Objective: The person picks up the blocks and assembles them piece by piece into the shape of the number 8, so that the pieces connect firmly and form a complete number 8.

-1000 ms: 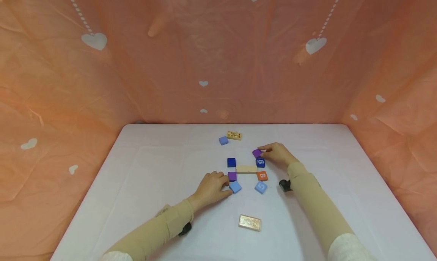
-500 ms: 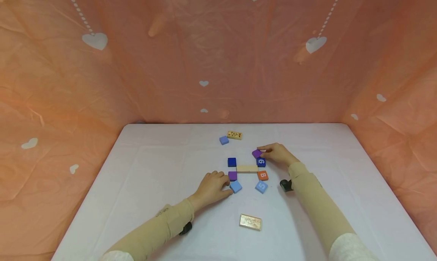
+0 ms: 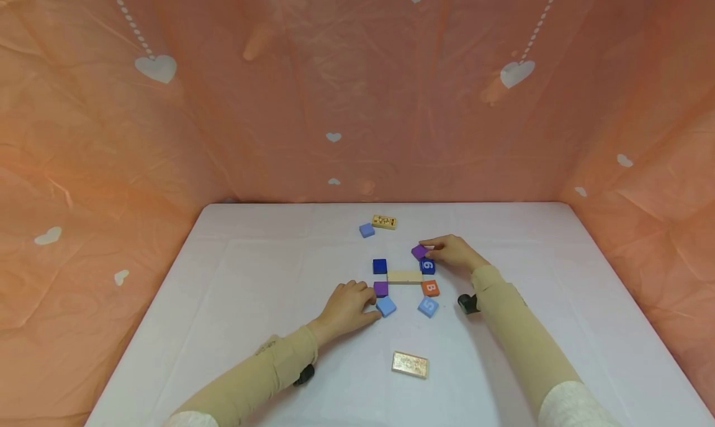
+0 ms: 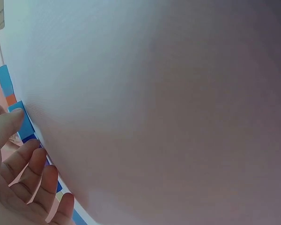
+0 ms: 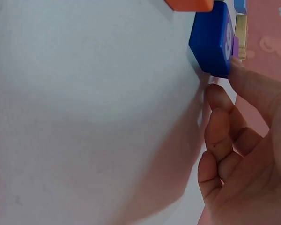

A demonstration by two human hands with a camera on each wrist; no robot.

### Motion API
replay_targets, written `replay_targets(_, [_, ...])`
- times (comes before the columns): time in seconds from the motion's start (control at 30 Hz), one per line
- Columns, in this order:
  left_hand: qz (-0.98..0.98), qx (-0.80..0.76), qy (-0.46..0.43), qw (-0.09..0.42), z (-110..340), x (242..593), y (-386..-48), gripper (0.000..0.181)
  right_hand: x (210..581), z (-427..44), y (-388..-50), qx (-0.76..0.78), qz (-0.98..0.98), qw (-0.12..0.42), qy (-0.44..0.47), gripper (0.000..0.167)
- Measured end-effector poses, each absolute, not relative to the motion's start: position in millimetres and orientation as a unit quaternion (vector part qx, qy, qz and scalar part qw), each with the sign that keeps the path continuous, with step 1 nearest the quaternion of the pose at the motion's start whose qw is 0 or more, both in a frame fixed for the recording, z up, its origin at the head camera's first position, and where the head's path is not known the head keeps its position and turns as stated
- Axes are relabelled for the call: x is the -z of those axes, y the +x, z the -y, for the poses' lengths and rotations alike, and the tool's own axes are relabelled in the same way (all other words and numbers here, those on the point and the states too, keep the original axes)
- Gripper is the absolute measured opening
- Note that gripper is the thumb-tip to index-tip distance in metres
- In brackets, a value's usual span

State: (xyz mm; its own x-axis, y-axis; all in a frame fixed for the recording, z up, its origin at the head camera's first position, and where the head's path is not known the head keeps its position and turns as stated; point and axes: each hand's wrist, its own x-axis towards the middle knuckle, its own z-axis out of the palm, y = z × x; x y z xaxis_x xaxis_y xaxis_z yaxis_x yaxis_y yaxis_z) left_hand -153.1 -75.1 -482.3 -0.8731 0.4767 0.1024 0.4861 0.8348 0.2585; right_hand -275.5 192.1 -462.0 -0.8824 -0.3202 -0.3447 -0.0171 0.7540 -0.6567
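In the head view my left hand (image 3: 345, 306) pinches a light blue block (image 3: 386, 306) at its left side, thumb nearest me. The left wrist view has the thumb against that light blue block (image 4: 21, 123), the other fingers bent alongside. Farther off, my right hand (image 3: 455, 252) holds a purple block (image 3: 418, 252) between thumb and forefinger. It touches or nearly touches a dark blue block (image 3: 427, 265) marked with a 6 or 9. From the right wrist, this dark blue block (image 5: 210, 40) hides most of the purple one.
A pale wooden plank (image 3: 404, 277) lies between a dark blue block (image 3: 380, 266), a purple block (image 3: 381, 288) and an orange B block (image 3: 430, 288). Another light blue block (image 3: 428, 306) bears a 5. Gold bars lie in front (image 3: 410, 365) and behind (image 3: 383, 222), a blue block (image 3: 367, 230) beside the latter.
My right hand has shifted the purple block very slightly to the left. The left hand and the other blocks stay in place.
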Motion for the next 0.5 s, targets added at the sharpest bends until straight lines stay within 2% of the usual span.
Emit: replay_targets(0.5, [0.959, 0.137, -0.249, 0.006, 75.3, 479.3, -153.4, 0.026, 460.7, -192.1, -276.0, 0.345, -0.904, 0.24, -0.085, 0.039])
